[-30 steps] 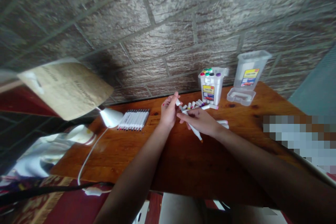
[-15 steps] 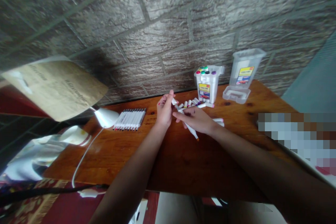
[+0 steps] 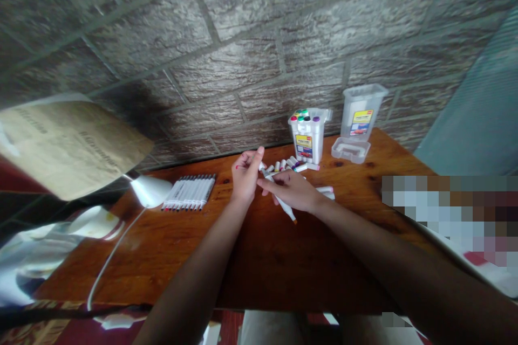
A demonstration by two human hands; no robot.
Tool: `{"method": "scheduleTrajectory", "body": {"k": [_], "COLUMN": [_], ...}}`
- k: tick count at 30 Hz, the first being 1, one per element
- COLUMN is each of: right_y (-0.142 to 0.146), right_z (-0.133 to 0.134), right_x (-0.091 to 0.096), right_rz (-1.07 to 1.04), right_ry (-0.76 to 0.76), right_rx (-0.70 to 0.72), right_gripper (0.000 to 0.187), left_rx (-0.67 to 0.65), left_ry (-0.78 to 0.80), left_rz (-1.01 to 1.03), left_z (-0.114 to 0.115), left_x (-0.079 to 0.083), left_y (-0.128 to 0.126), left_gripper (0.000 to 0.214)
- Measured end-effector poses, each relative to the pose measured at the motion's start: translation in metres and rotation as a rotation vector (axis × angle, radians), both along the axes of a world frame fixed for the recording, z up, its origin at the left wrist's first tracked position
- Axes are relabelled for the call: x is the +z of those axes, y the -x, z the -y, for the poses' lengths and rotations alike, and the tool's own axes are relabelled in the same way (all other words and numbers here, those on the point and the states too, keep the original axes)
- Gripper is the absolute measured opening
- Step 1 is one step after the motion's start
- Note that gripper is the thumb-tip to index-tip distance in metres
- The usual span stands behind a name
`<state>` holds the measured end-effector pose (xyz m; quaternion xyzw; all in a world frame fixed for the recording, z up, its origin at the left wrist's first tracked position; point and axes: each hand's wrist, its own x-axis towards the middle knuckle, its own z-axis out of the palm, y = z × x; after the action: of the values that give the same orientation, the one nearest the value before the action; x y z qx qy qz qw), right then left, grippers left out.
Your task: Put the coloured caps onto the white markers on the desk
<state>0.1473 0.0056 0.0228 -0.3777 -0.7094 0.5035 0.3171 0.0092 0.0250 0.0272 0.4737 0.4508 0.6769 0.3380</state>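
Observation:
In the head view my right hand (image 3: 294,190) is closed around a white marker (image 3: 286,209). The marker slants, its orange-brown end pointing down toward me above the wooden table. My left hand (image 3: 245,177), thumb up, pinches a small white marker cap (image 3: 261,166) at the marker's upper end, where a grey section shows. Whether cap and marker touch is too small to tell. Just behind the hands lie several loose markers (image 3: 291,163) with coloured ends. Two more pale markers (image 3: 326,192) lie right of my right hand, partly hidden by it.
A clear case (image 3: 308,143) of upright markers stands by the stone wall. Right of it are an empty clear case (image 3: 361,113) and its lid (image 3: 351,150). A row of white pens (image 3: 189,193), a lamp (image 3: 150,190) with a paper shade and its cord (image 3: 109,259) occupy the left.
The view has shifted, so the scene sits further left and slightly lower. Both hands keep the same hold on the marker and cap.

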Motion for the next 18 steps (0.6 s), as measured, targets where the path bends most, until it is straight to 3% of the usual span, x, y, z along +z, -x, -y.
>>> {"method": "scheduleTrajectory", "body": {"k": [6, 12, 18], "right_y": [0.001, 0.005, 0.006], "right_z": [0.002, 0.01, 0.009], "right_x": [0.004, 0.013, 0.009], "right_rz": [-0.057, -0.176, -0.168], "right_ry": [0.147, 0.399, 0.466], "right_rx": [-0.013, -0.026, -0.05], "right_gripper": [0.045, 0.048, 0.047], "left_rx": [-0.036, -0.064, -0.06], "left_ry": [0.038, 0.086, 0.102], "left_rz": [0.051, 0.091, 0.268], "left_z": [0.0, -0.001, -0.007], "left_x": [0.0, -0.002, 0.005], "left_y": [-0.001, -0.001, 0.004], "left_gripper": [0.04, 0.045, 0.049]}}
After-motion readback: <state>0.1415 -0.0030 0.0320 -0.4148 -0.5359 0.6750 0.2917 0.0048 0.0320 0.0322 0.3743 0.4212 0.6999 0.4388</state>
